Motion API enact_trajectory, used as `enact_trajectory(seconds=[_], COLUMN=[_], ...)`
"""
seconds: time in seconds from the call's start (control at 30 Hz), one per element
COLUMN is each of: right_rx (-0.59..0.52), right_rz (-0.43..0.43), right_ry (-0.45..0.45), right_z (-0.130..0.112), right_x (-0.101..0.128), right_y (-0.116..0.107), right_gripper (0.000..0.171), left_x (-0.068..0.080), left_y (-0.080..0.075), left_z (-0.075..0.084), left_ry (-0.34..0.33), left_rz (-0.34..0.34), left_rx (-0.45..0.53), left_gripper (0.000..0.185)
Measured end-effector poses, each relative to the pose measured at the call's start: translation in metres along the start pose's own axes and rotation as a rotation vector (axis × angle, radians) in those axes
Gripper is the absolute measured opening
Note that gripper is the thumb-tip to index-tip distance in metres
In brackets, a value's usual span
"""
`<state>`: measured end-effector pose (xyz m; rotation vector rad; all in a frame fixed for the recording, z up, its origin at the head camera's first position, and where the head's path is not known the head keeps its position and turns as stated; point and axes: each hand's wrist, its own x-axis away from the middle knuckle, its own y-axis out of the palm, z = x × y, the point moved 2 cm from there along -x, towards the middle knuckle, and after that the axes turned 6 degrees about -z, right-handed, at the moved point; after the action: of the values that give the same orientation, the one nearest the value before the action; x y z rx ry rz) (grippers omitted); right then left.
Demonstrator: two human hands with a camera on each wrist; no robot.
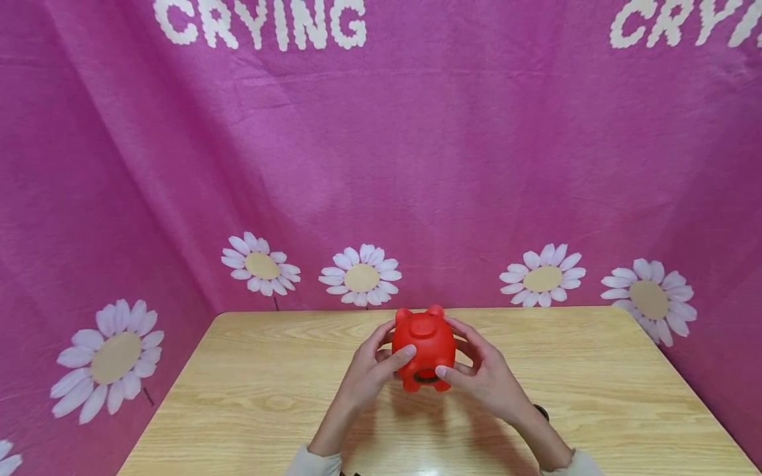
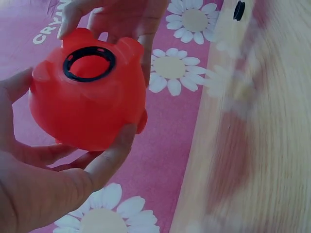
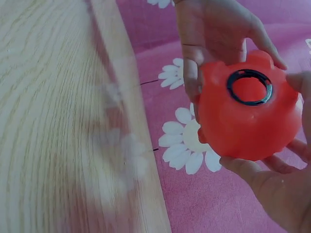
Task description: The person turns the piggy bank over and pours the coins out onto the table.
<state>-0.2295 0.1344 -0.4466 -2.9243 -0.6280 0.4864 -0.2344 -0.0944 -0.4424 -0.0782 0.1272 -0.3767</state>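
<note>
A round red piggy bank [image 1: 428, 354] is held up over the table between both hands. Its snout and ears show in the head view, while the wrist views look onto its underside. There a black ring [image 2: 88, 78] edges an open round hole between stubby feet. My left hand [image 1: 370, 371] grips one side, thumb on the front and fingers curled behind. From the other side my right hand [image 1: 491, 382] grips it, thumb close to the ringed hole. A small black round piece [image 1: 541, 412] lies on the table beside the right wrist, partly hidden by it in the head view.
The light wood table [image 1: 268, 383] spreads under the hands, its back edge against a magenta cloth [image 1: 417, 165] with white daisies and lettering. More of this cloth hangs at the left and right sides. A dark bit [image 1: 356, 474] shows at the bottom edge near the left sleeve.
</note>
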Motion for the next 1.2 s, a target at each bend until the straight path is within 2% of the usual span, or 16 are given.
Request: enact_trajectory(seconds=[0.07, 0.2, 0.37, 0.57, 1.2], right_rx=[-0.011, -0.036, -0.016, -0.024, 0.014], right_rz=[-0.014, -0.012, -0.007, -0.080, -0.122], right_ry=[-0.022, -0.052, -0.003, 0.036, 0.094], right_z=[0.000, 0.000, -0.001, -0.002, 0.001], right_x=[-0.001, -0.001, -0.002, -0.006, -0.006], right_y=[0.000, -0.002, -0.007, -0.010, -0.016], right_gripper=[0.075, 0.071, 0.065, 0.068, 0.072], left_x=[-0.001, 0.000, -0.001, -0.002, -0.004], left_y=[0.000, 0.000, 0.001, 0.004, 0.003], left_z=[0.001, 0.002, 0.004, 0.004, -0.001], left_ry=[-0.002, 0.037, 0.122, 0.180, 0.160], left_rz=[0.003, 0.019, 0.021, -0.025, -0.054], left_rx=[-0.017, -0.042, -0.017, 0.034, 0.000], left_gripper=[0.071, 0.070, 0.071, 0.076, 0.074])
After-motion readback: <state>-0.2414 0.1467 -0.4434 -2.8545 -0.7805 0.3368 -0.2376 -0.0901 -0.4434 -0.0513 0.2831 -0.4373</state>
